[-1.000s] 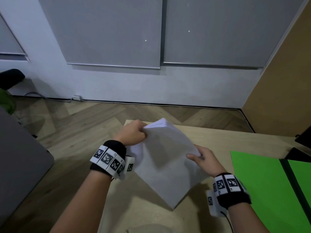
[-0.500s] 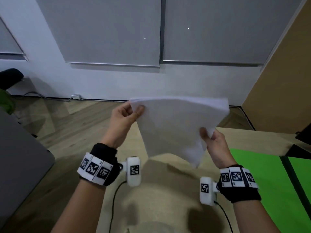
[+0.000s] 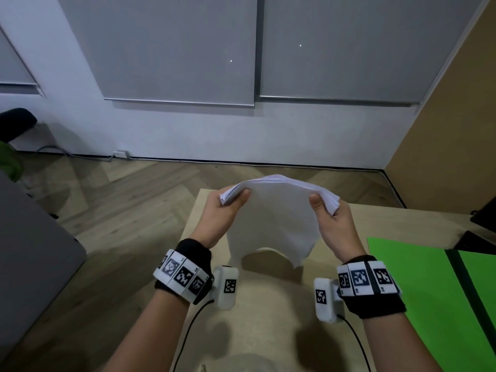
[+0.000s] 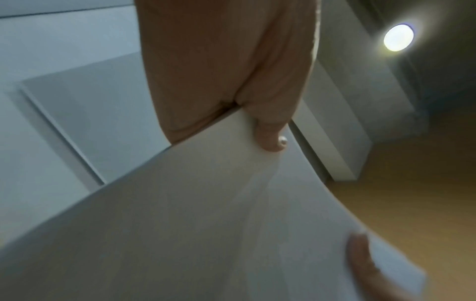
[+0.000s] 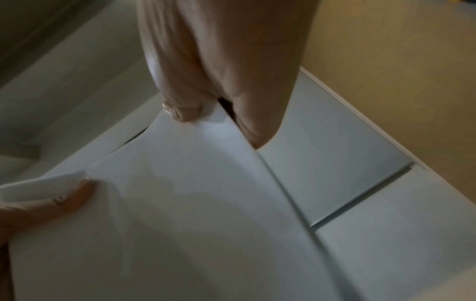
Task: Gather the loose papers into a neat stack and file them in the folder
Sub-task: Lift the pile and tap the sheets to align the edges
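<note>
Paper is now bowed into an arch between your two hands, where half a second ago you held it higher and nearly flat, and a second ago it lay tilted against the table. That reads as you squaring the sheets: lifted, flexed, ready to be tapped level, so the gathering step looks nearly done and the filing has not begun.

On the left, your left hand point(image 3: 225, 210) pinches the stack's left edge, thumb on the near face and fingers behind; the left wrist view shows that thumb pressed onto the sheet. In the middle, the stack of papers point(image 3: 273, 218) hangs in the air above the wooden table point(image 3: 268, 304), not touching it, its lower edge drooping and curled toward you. The sheets are plain white, thin and floppy, and their edges fan slightly at both grips, so they are not yet flush. Next, your right hand point(image 3: 331, 224) grasps the right edge the same way, thumb on top. Farthest right, the green folder point(image 3: 418, 285) lies open and flat on the table, well apart from the papers.
</note>
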Available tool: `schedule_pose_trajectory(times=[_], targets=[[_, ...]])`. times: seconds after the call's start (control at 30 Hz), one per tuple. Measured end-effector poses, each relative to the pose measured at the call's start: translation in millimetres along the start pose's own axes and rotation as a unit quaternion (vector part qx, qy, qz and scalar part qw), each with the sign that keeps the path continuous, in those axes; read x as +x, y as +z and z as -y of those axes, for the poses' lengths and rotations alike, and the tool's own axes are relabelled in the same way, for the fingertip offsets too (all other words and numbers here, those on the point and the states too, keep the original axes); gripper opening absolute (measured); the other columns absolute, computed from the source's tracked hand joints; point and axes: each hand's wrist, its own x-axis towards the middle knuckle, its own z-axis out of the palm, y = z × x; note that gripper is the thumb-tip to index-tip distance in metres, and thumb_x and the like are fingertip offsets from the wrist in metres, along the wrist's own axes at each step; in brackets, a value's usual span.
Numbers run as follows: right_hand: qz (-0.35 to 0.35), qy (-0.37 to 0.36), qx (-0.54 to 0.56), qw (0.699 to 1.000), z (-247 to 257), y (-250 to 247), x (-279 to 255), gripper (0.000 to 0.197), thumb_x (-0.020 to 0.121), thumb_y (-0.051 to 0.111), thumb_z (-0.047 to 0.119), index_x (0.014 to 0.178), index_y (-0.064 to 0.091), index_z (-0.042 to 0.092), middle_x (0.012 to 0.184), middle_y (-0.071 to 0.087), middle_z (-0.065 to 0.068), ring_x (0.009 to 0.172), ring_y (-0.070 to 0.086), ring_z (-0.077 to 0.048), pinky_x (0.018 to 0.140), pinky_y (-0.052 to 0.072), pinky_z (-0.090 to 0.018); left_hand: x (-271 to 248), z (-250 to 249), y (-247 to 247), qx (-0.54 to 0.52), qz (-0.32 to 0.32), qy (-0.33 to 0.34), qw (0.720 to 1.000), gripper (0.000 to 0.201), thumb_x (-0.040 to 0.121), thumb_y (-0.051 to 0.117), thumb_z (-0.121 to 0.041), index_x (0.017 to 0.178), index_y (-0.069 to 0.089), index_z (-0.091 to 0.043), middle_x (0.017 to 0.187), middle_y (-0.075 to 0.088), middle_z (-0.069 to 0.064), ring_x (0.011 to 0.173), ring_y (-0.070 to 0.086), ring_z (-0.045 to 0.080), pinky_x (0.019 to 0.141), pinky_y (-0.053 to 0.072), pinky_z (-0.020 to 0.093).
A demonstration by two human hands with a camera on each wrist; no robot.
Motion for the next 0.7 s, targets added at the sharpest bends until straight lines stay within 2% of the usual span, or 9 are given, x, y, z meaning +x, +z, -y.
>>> schedule_pose_trajectory(times=[0.07, 0.13, 0.23, 0.27, 0.3, 0.4, 0.5, 0.63, 0.7], targets=[[0.024, 0.029, -0.028, 0.999, -4.6, -2.6, -3.6, 0.018, 0.093, 0.054, 0.030, 0.098, 0.068, 0.019, 0.085, 0.071, 0.006, 0.076, 0.067, -0.004, 0.073, 0.053, -0.023, -1.2, 4.2, -5.5, 0.013, 0.027, -0.012, 0.999, 0.018, 0.093, 0.061, -0.013, 0.105, 0.073, -0.015, 0.091, 0.073, -0.007, 0.082, 0.065, 0.002, 0.075, 0.052, 0.018], [0.026, 0.064, -0.064, 0.996, -15.3, 0.1, -6.1, 0.018, 0.092, 0.056, 0.028, 0.097, 0.067, 0.014, 0.084, 0.071, 0.001, 0.078, 0.068, -0.015, 0.074, 0.053, -0.032, -0.8, 11.2, -8.6, 0.031, 0.049, -0.047, 0.997, 0.020, 0.091, 0.063, -0.012, 0.109, 0.071, -0.017, 0.097, 0.074, -0.005, 0.087, 0.068, 0.002, 0.081, 0.053, 0.025], [0.002, 0.066, -0.078, 0.995, -12.8, 7.9, -10.4, 0.060, 0.079, 0.061, 0.054, 0.095, 0.064, -0.004, 0.089, 0.068, -0.029, 0.084, 0.066, -0.044, 0.072, 0.054, -0.050, -2.0, 10.4, -10.5, 0.031, 0.027, -0.047, 0.998, 0.020, 0.092, 0.063, -0.017, 0.109, 0.068, -0.023, 0.103, 0.074, -0.002, 0.092, 0.069, 0.005, 0.084, 0.053, 0.031], [-0.008, 0.055, -0.075, 0.996, -12.3, 7.7, -8.3, 0.073, 0.074, 0.060, 0.061, 0.095, 0.063, -0.008, 0.092, 0.065, -0.035, 0.085, 0.063, -0.049, 0.071, 0.053, -0.054, -2.3, 7.2, -11.7, 0.014, 0.023, -0.036, 0.999, 0.020, 0.092, 0.062, -0.021, 0.111, 0.069, -0.021, 0.106, 0.074, 0.001, 0.095, 0.070, 0.009, 0.084, 0.054, 0.031], [-0.011, 0.050, -0.069, 0.996, -7.0, 7.6, -7.9, 0.071, 0.077, 0.060, 0.059, 0.095, 0.063, -0.009, 0.093, 0.065, -0.036, 0.086, 0.062, -0.050, 0.071, 0.053, -0.055, -2.3, 5.0, -14.2, -0.010, 0.024, -0.029, 0.999, 0.023, 0.091, 0.063, -0.026, 0.111, 0.069, -0.019, 0.107, 0.074, 0.003, 0.096, 0.070, 0.013, 0.083, 0.056, 0.030], [0.008, 0.072, -0.060, 0.996, -5.8, 2.7, -6.0, 0.037, 0.088, 0.060, 0.033, 0.105, 0.066, 0.000, 0.096, 0.072, -0.021, 0.089, 0.069, -0.035, 0.079, 0.054, -0.046, -6.1, 4.9, -22.9, -0.041, 0.046, -0.024, 0.998, 0.044, 0.082, 0.064, -0.053, 0.106, 0.073, -0.018, 0.098, 0.074, 0.002, 0.087, 0.069, 0.014, 0.074, 0.057, 0.023], [0.041, 0.134, -0.080, 0.987, -19.1, 2.4, -10.9, 0.060, 0.073, 0.065, 0.052, 0.117, 0.060, 0.010, 0.105, 0.071, -0.006, 0.097, 0.068, -0.021, 0.091, 0.053, -0.046, -8.9, 15.9, -24.6, -0.013, 0.068, -0.032, 0.997, 0.068, 0.078, 0.058, -0.065, 0.115, 0.070, -0.010, 0.101, 0.071, 0.012, 0.088, 0.065, 0.019, 0.072, 0.054, 0.027], [0.001, 0.103, -0.072, 0.992, -12.8, 5.0, -13.3, 0.059, 0.074, 0.062, 0.054, 0.098, 0.062, 0.000, 0.091, 0.070, -0.023, 0.082, 0.068, -0.028, 0.078, 0.056, -0.049, -7.6, 12.6, -17.8, -0.024, 0.056, -0.016, 0.998, 0.063, 0.088, 0.051, -0.055, 0.123, 0.065, -0.004, 0.116, 0.068, 0.025, 0.096, 0.064, 0.027, 0.078, 0.053, 0.038], [-0.016, 0.064, -0.056, 0.996, -2.9, 5.9, -13.5, 0.058, 0.079, 0.062, 0.053, 0.084, 0.059, -0.005, 0.073, 0.061, -0.028, 0.066, 0.055, -0.020, 0.062, 0.047, -0.038, -5.9, 3.0, -13.5, -0.034, 0.039, 0.016, 0.999, 0.049, 0.096, 0.042, -0.038, 0.122, 0.065, -0.002, 0.119, 0.068, 0.024, 0.099, 0.066, 0.025, 0.080, 0.053, 0.038]])
